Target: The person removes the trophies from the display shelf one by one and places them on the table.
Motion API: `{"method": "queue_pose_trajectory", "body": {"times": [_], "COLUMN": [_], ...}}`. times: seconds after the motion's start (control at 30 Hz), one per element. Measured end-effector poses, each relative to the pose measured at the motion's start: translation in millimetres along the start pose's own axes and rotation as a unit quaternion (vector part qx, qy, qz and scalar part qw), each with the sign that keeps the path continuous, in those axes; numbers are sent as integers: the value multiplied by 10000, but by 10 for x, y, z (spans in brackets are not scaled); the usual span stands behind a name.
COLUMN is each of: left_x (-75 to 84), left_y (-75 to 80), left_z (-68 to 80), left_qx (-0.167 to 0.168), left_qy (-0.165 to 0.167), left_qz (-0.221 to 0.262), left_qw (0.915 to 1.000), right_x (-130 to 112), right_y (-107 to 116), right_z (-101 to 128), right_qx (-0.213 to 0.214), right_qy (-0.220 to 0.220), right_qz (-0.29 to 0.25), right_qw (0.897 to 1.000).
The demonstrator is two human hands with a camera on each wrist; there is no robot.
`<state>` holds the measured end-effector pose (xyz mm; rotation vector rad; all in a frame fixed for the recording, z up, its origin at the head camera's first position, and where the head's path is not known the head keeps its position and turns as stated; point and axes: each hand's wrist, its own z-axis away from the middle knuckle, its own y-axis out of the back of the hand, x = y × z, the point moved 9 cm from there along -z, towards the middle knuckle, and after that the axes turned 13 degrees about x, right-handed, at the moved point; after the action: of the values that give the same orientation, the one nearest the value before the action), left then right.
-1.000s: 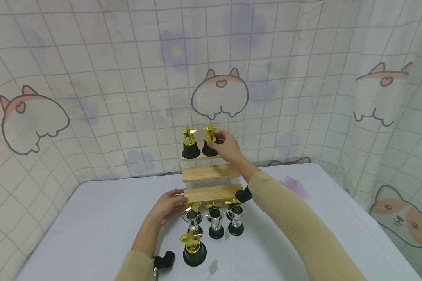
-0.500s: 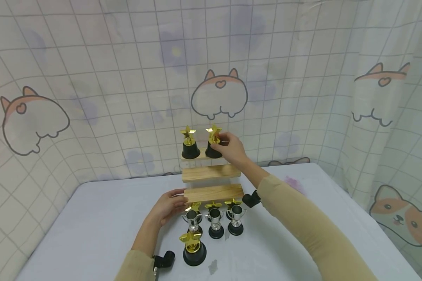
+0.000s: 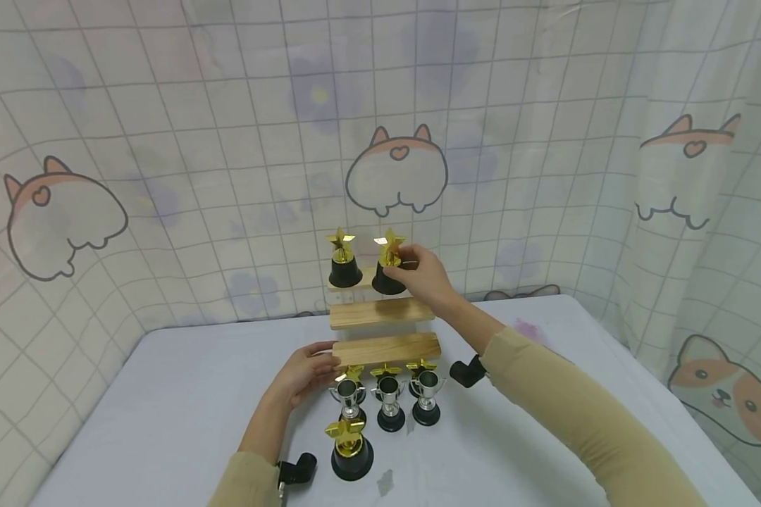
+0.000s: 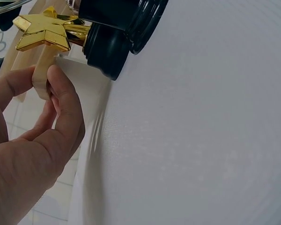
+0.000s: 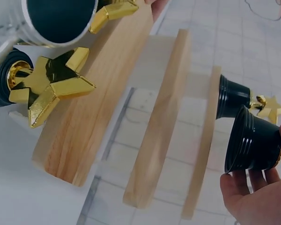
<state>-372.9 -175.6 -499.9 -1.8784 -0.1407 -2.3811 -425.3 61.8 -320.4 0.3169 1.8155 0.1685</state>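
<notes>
My right hand [image 3: 428,278] pinches a gold star trophy [image 3: 387,284] with a black base, upright at the top board [image 3: 366,279] of a stepped wooden rack. In the right wrist view, a gap shows between the held trophy's base [image 5: 255,140] and that board. To its left, a matching star trophy [image 3: 344,273] stands on the same board. Down at the lowest board [image 3: 387,347], my left hand [image 3: 304,370] grips the left end; the left wrist view shows thumb and fingers on either side of the board end [image 4: 40,77].
In front of the rack stand a row of gold star trophies [image 3: 385,370] and a row of silver cup trophies [image 3: 390,401]. Nearest me is a larger-looking star trophy [image 3: 351,461]. The middle board [image 3: 380,313] lies between the two others. A patterned curtain [image 3: 228,141] hangs behind the white table [image 3: 196,394].
My right hand has moved the star trophy rightward and slightly lower in the head view, widening the gap to the other trophy. My left hand has stayed on the lowest board.
</notes>
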Motion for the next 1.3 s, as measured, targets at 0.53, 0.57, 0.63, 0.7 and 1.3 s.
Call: {"method": "queue_pose_trajectory", "body": {"times": [0.53, 0.57, 0.63, 0.7, 1.3], "left_x": [5, 4, 1, -2, -14], "left_y": [-5, -3, -1, 0, 5], "left_z": [-9, -8, -8, -7, -9], "left_qx": [-19, -15, -7, -7, 36], "left_qy": [15, 16, 20, 15, 23], "left_qz": [-27, -32, -25, -21, -30], "left_qw": [10000, 10000, 10000, 10000, 10000], "right_x": [-87, -89, -98, -99, -80], "right_y": [125, 133, 148, 163, 232], "right_z": [341, 368, 424, 478, 1001], "right_qx": [-153, -163, -204, -235, -501], "right_qy": [168, 193, 248, 285, 228], "right_qz": [-27, -22, -56, -101, -197], "right_qw": [9997, 9997, 9995, 9993, 9983]}}
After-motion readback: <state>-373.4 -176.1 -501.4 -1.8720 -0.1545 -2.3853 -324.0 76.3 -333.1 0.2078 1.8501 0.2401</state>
